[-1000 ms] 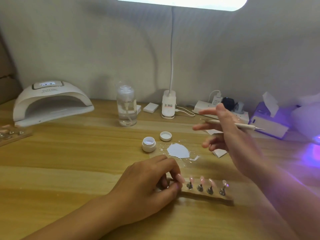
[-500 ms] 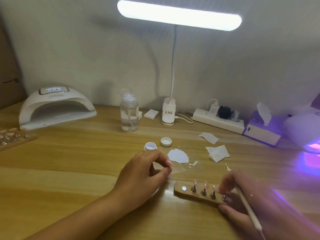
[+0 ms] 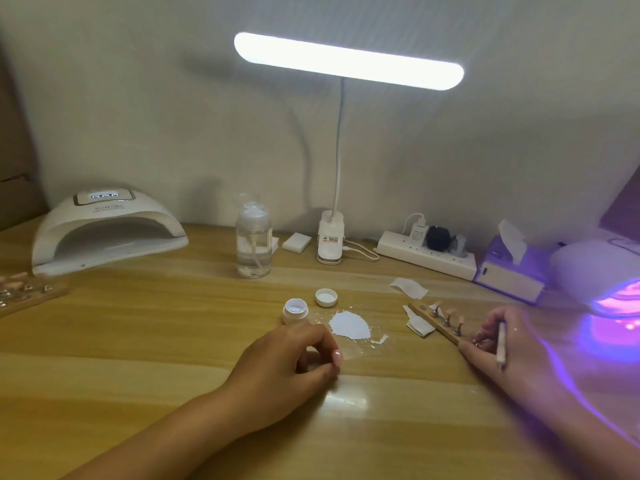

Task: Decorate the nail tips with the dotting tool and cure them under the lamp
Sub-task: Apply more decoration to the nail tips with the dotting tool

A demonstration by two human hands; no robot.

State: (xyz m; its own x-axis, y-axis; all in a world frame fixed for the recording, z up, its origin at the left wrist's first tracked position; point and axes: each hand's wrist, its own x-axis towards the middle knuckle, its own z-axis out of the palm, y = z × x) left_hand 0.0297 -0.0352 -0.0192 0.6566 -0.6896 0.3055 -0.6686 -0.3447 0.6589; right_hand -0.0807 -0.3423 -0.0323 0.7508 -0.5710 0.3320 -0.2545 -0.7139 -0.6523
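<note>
Nail tips (image 3: 450,312), pale pink, stand on little metal posts along the wooden holder (image 3: 429,320), which sits at a slant to the right of centre on the table (image 3: 138,341), its far end over a scrap of white paper (image 3: 419,325). The post place at that far end shows only a bare silver disc. My right hand (image 3: 502,344) pinches the near end of the holder between thumb and curled fingertips, and the white dotting tool (image 3: 500,344) is tucked through the same fingers. I cannot tell whether the holder rests on the table or is lifted off it.

My left hand (image 3: 291,362) lies on the wood near the middle, fingers curled in, thumb and forefinger meeting. Something small and pink shows at that pinch, but I cannot tell if it is a loose tip or my own nail.

Just beyond my left hand are a blob of white gel (image 3: 349,325), an open little jar (image 3: 295,310) and its lid (image 3: 326,297). At the right edge the curing lamp (image 3: 588,268) glows purple, near my right hand. A second white curing lamp (image 3: 104,230) sits far left with its display lit, and a desk lamp (image 3: 348,60) shines above a pump bottle (image 3: 253,244)
</note>
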